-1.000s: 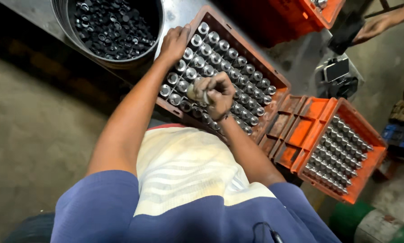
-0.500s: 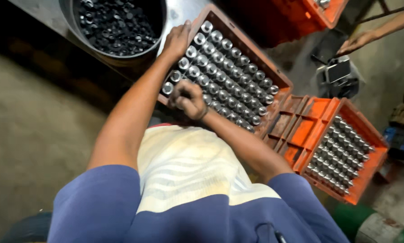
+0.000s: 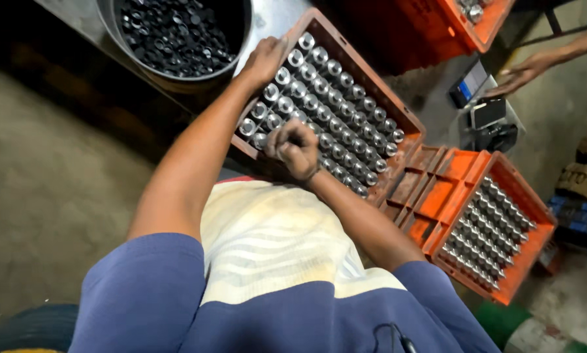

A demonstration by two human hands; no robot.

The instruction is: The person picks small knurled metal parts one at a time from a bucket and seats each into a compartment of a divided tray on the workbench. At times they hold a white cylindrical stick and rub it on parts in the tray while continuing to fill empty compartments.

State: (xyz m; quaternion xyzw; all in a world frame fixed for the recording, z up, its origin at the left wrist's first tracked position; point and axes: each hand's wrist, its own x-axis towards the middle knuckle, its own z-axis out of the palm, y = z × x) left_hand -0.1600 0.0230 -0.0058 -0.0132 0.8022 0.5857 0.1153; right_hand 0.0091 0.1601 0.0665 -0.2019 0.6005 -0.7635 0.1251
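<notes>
A brown crate (image 3: 398,117) filled with rows of shiny metal cylinders (image 3: 336,98) lies in front of me. My left hand (image 3: 264,59) rests on its far left rim, fingers curled over the edge. Over the near left part of the crate, my right hand (image 3: 293,147) is closed in a fist just above the cylinders. What the fist holds, if anything, is hidden.
A round dark tub (image 3: 114,26) of small black parts stands to the left of the crate. An orange crate (image 3: 535,222) with more metal cylinders sits at the right, another orange crate (image 3: 496,26) behind. Another person's hand (image 3: 528,68) reaches toward a small device (image 3: 483,114).
My right fist has moved from the middle of the brown crate toward its near left corner. The left hand has stayed on the rim. The other person's hand has come closer to the device.
</notes>
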